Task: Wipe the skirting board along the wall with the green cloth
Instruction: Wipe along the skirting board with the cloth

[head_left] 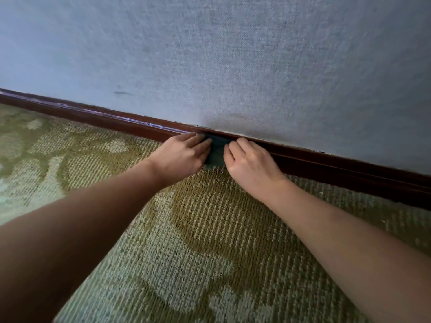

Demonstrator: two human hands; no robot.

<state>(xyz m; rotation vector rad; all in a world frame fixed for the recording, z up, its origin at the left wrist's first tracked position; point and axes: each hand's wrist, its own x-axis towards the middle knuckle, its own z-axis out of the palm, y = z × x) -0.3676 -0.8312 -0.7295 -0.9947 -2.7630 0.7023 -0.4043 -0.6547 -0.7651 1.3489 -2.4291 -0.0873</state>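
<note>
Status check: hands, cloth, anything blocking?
Hands: left hand pressing flat on green cloth, right hand curled on its edge. Cloth against skirting board. No obstacle in view.

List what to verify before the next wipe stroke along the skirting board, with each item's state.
1. The dark green cloth lies against the dark brown wooden skirting board: ok.
2. The left hand presses the cloth with straight fingers: ok.
3. The right hand has a grip on the cloth: cannot tell, its curled fingertips are hidden.
4. The board's visible length on either side is unobstructed: ok.
5. The pale streaks on the board's top edge leftward are dust: cannot tell, maybe glare.
</note>
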